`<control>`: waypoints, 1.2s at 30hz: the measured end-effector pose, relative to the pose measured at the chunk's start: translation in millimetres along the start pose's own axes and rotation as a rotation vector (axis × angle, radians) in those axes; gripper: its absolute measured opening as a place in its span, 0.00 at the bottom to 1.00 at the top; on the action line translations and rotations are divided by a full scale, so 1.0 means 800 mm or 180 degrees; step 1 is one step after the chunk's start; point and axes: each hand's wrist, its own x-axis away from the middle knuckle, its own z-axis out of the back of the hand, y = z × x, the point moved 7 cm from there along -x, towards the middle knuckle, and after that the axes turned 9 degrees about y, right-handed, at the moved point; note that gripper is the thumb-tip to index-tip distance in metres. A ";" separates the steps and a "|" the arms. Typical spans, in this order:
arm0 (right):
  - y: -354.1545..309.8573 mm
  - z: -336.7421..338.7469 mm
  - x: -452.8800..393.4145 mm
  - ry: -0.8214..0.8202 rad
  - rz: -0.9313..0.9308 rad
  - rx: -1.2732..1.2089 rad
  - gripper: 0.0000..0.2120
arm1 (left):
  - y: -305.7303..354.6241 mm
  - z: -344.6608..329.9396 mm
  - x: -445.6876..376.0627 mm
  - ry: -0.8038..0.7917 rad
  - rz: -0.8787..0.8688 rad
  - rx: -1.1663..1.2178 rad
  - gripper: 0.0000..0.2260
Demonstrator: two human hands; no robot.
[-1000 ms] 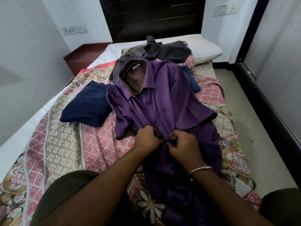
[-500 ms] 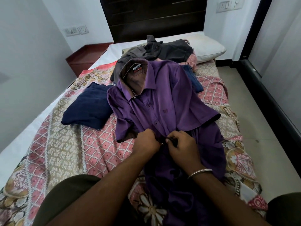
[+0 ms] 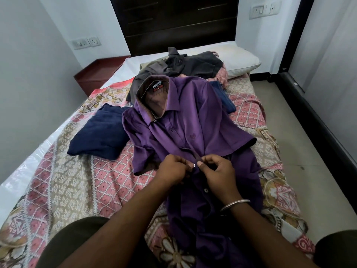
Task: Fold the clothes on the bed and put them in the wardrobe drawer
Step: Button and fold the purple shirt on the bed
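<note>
Nearest you on the patterned pink bedspread (image 3: 63,182), your left hand (image 3: 173,169) and right hand (image 3: 216,171) pinch the button placket of the purple collared shirt (image 3: 193,120), fingers curled. Beside its left sleeve lies a folded navy garment (image 3: 100,136); beyond its collar, a dark grey heap of clothes (image 3: 185,64) and a white pillow (image 3: 239,59) near the dark wooden headboard (image 3: 173,22).

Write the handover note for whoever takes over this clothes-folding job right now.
Left hand and right hand both pinch the front placket of the purple shirt, which lies face up and unfolded on the bed.
A navy garment lies left of it, apparently folded; a grey clothes heap sits near the pillow.
Done: little beyond the navy piece.
Left: fold the shirt and the heap, then put everything in the drawer, which is not in view.
</note>
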 end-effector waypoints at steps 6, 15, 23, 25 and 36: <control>-0.028 0.012 0.012 0.0404 0.0664 0.0035 0.05 | -0.002 0.004 -0.003 0.0179 -0.0093 -0.0363 0.13; -0.013 -0.007 0.018 -0.0106 0.0751 0.0324 0.04 | 0.000 0.004 0.001 0.0097 -0.0100 -0.0260 0.10; -0.012 -0.006 0.019 -0.0255 0.0417 -0.0448 0.09 | 0.004 -0.006 0.011 -0.0048 0.0178 0.0662 0.12; -0.007 -0.006 0.016 -0.0231 0.0432 -0.0418 0.06 | 0.005 -0.010 0.014 -0.0129 0.0301 0.0975 0.11; -0.007 -0.003 0.015 -0.0200 0.0365 -0.0612 0.06 | 0.008 0.000 0.019 0.0094 0.0419 0.1148 0.07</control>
